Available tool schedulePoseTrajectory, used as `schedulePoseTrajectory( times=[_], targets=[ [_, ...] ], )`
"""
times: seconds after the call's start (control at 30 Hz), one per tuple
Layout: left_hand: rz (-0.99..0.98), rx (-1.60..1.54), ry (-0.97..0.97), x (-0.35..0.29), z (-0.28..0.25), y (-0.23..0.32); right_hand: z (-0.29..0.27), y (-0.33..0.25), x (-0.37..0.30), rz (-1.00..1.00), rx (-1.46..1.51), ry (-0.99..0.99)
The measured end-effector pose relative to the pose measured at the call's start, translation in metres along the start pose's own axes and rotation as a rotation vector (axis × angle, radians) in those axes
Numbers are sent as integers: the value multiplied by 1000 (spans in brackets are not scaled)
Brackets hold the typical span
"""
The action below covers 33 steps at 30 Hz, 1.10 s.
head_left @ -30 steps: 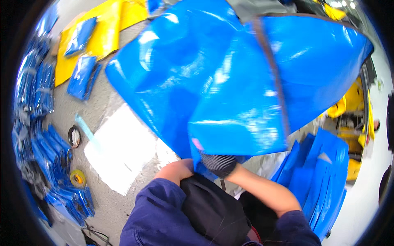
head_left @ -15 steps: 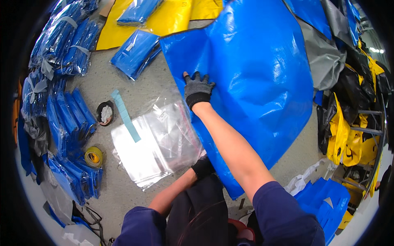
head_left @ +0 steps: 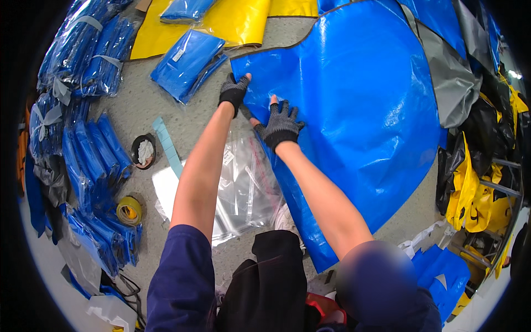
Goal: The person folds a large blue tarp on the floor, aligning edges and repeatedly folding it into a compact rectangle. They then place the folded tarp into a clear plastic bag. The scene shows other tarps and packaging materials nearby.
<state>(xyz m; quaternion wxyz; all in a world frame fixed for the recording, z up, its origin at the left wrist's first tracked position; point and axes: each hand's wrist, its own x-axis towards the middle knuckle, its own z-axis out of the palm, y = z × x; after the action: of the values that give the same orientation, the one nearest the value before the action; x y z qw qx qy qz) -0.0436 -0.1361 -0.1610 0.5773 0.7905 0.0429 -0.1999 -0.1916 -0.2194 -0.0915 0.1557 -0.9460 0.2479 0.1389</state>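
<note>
A large blue plastic sheet (head_left: 365,110), glossy and dark-edged, lies spread over the floor in front of me. My left hand (head_left: 234,93), in a black and grey fingerless glove, is closed at the sheet's left edge near its far corner; some of its fingers are hidden. Flat on the sheet, just nearer and to the right, rests my right hand (head_left: 281,125), fingers spread, in a matching glove. Beneath my left forearm lies a stack of clear plastic bags (head_left: 243,188), partly covered by the arm. A pale teal strip (head_left: 167,145) lies across the bags' far left side.
Bagged blue folded bundles (head_left: 188,63) and yellow sheets (head_left: 221,25) lie at the far side. More blue bundles (head_left: 91,160) line the left, beside a tape roll (head_left: 129,211) and a black ring (head_left: 144,152). A metal rack (head_left: 500,188) with yellow and black bags stands right.
My left hand has moved from near my knees up to the sheet's far left edge. The right hand stays flat on the sheet, and the whole view has shifted slightly.
</note>
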Motion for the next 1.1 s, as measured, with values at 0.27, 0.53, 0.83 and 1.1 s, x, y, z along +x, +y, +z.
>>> schedulePoseTrajectory(
  times=[0.27,0.53,0.83,1.1],
  targets=[
    [-195,-593,-349,37,-14,4,34,205,-276,297,384,637],
    [-150,-535,-169,45,-13,-34,112,348,-350,1030,1854,409],
    [-24,-425,-538,-113,5,-22,15,484,-423,1136,736,545],
    [-168,-219,-455,-184,19,-99,52,517,-484,870,53,866]
  ],
)
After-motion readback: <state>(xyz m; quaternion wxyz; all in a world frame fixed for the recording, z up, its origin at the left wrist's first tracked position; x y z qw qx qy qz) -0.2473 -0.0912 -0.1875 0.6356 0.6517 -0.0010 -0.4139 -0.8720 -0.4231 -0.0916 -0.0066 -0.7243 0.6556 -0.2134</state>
